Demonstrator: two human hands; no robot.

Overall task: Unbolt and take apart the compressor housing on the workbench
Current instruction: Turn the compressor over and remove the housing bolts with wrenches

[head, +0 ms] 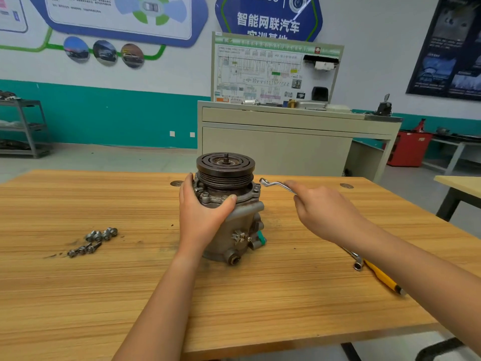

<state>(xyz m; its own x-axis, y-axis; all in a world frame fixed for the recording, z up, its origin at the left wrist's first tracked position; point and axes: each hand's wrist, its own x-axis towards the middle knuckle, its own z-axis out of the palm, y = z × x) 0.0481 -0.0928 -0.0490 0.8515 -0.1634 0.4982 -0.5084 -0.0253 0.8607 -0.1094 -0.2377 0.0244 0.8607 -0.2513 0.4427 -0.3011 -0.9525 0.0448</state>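
Compressor housing (243,221) gripped by left hand (200,214), wrench (276,185) in right hand (322,212)

White-and-teal wall (130,110), beige training cabinet (286,142), grey shelf rack (26,126)

At mid-workbench (78,295), upright, the compressor (229,204), with the left hand (203,217) around its left flank and, just to its right, the right hand (325,214) with a wrench (276,184). Well to the left, loose bolts (93,241); near the right edge, a socket tool (357,263) beside a screwdriver (382,277). Behind the bench, a cabinet (286,142).
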